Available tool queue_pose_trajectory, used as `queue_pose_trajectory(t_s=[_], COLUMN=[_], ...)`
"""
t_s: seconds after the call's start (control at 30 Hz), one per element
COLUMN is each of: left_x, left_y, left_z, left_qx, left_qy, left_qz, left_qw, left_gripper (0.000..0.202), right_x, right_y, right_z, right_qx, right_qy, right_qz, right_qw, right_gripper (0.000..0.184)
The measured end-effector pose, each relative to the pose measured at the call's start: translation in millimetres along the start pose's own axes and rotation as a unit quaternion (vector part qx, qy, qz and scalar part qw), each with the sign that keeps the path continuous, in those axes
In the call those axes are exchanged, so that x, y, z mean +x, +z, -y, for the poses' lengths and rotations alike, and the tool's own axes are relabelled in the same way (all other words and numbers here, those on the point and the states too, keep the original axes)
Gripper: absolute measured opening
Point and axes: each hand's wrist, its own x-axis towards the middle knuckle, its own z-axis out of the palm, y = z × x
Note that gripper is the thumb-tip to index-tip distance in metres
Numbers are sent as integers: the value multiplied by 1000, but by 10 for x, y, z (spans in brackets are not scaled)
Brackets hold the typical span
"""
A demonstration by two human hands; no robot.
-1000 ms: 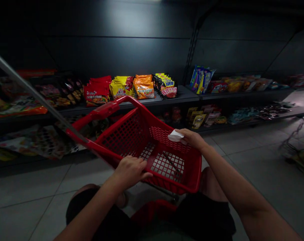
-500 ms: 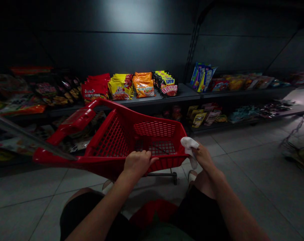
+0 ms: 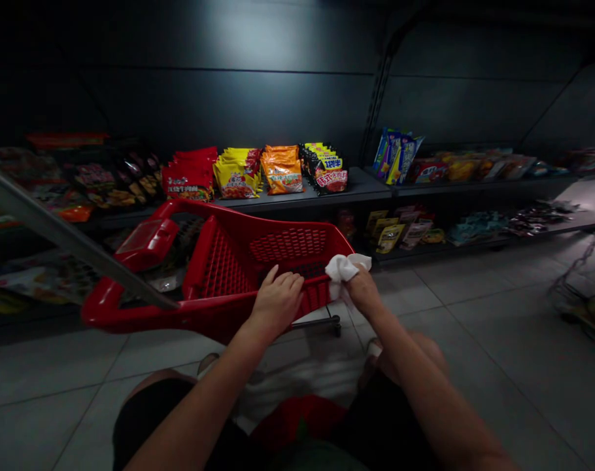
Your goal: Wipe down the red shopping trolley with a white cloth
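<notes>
In the head view, steady the red shopping cart point(image 3: 214, 319) before the instant-noodle shelf point(image 3: 361, 185) with the left hand point(image 3: 278, 301) laid over its near rim point(image 3: 233, 299), clamped or merely resting, cannot tell. Best to press the white cloth point(image 3: 340, 269), bunched in the right hand's point(image 3: 363, 289) curled fingers, evenly at the rim's front end.

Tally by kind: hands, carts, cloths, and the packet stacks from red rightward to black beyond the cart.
Hands (left hand, right hand): 2
Cart: 1
White cloth: 1
Packet stacks (red stack, yellow stack, orange stack, black stack): 4
Total: 8
</notes>
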Motion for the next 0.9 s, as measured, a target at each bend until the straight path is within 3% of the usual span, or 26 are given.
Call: queue_pose_trajectory(t_s=[0.07, 0.13, 0.2, 0.33, 0.43, 0.57, 0.7, 0.77, 0.83, 0.9], left_x=[-156, -281, -328, -220, -141, -300, -782, -1018, -1159, -1181], left_y=[-53, -78, -81, -68, -33, -19, -214, -363, -486, -553], left_z=[72, 120, 133, 102, 91, 125, 220, 264, 273, 242], left_qx=[0, 10, 29, 58, 43, -3, -62, -74, -62, -42], left_qy=[-24, -50, -63, -70, -46, 71, 144, 123, 55, 10], left_qz=[-42, -40, -25, -12, -37, -121, -176, -232, -311, -327], left_qw=[999, 998, 997, 996, 997, 990, 972, 962, 947, 944], left_gripper=[36, 40, 40, 33, 34, 43, 39, 39, 44, 52], right_x=[80, 116, 130, 188, 270, 328, 295, 272, 258, 252], right_y=[-197, -209, -10, 591, 723, 468, 243, 180, 115, 37], right_z=[-236, -255, -53, 547, 647, 261, -198, -372, -487, -526], right_qx=[-21, -48, -64, -75, -115, -164, -170, -159, -148, -136], right_qy=[-12, -22, -28, -97, -129, -138, -140, -135, -123, -109], right_qz=[9, 18, 37, 100, 107, 94, 56, 50, 50, 49], right_qw=[1000, 998, 997, 987, 979, 972, 974, 977, 980, 983], right_gripper=[28, 26, 26, 23, 21, 23, 27, 28, 31, 32])
